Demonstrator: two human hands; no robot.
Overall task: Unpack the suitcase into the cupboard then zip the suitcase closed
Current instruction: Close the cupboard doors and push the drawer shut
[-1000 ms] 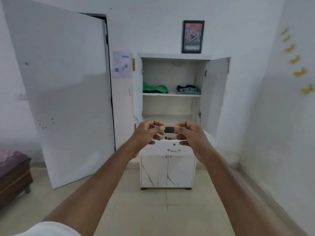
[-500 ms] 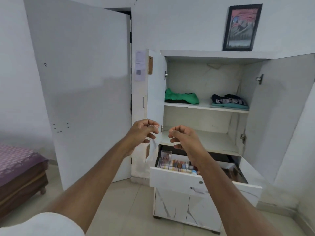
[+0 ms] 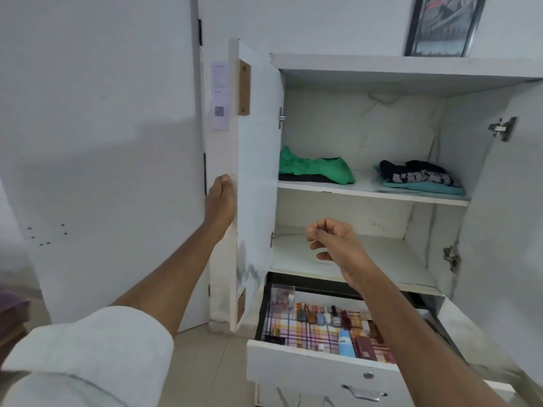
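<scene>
Faces the cupboard (image 3: 405, 69), both of its doors swung open. Reaches with the left hand (image 3: 220, 201) to the outer edge of the cupboard's left door (image 3: 255, 171), at about the height of the upper shelf; touches this edge with the thumb side, fingers hidden behind the panel, so cannot tell if grasping or only resting there. Holds the right hand (image 3: 338, 245) in the air in front of the cupboard's lower shelf (image 3: 382, 259), fingers curled in, thumb against the forefinger, nothing visible inside the fist.

On the cupboard's upper shelf, left side: a folded green garment (image 3: 314, 168) over something dark. On the same shelf, right side: a dark striped garment (image 3: 417, 174) on a teal one (image 3: 423, 188).

Below the cupboard's lower shelf: a drawer (image 3: 308, 368) pulled out, with a checked liner (image 3: 296, 330), small bottles and boxes, among them a blue bottle (image 3: 343, 342).

Above the cupboard: a framed picture (image 3: 443, 24) on the wall. Left of the cupboard: a paper note (image 3: 220, 95) and a big white room door (image 3: 102, 142)
</scene>
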